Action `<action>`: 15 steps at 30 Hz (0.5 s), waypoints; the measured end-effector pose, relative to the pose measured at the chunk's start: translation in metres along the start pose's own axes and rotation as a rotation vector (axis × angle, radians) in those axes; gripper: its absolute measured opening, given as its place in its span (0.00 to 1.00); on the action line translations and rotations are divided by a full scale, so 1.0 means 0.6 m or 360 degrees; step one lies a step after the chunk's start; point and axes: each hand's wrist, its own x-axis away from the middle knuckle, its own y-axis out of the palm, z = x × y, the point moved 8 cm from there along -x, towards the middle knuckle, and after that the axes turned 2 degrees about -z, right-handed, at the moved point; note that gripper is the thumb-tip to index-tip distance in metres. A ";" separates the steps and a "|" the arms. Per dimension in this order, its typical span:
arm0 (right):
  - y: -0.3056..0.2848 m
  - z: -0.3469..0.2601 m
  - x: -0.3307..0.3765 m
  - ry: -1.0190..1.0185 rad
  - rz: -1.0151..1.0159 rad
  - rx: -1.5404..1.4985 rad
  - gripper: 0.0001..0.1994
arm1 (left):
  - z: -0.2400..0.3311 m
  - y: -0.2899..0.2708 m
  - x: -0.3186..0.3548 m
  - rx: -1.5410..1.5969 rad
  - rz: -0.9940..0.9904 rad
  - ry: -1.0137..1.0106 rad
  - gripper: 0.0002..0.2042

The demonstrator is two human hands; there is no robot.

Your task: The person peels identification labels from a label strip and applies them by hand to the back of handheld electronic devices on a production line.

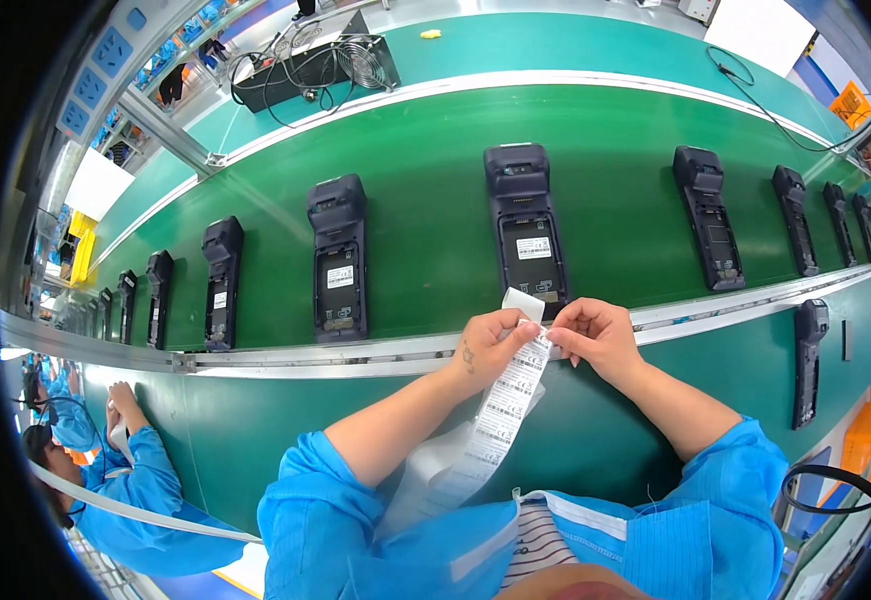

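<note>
Head view: both grips pinch the top of a long label strip [500, 410] — left hand [490, 345] on its left edge, right hand [595, 335] just right — near the green conveyor belt [425, 230], below a black handheld terminal [525, 230].

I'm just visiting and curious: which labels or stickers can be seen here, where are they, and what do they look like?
Label strip: long white strip with black printing, held between left hand and right hand.
White rectangular sticker: on black handheld terminal directly ahead on green conveyor belt.
Similar sticker: on terminal to its left.
</note>
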 end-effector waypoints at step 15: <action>-0.021 0.015 0.015 -0.0059 0.0233 -0.0211 0.05 | -0.004 0.013 -0.011 0.0238 0.0087 -0.0077 0.11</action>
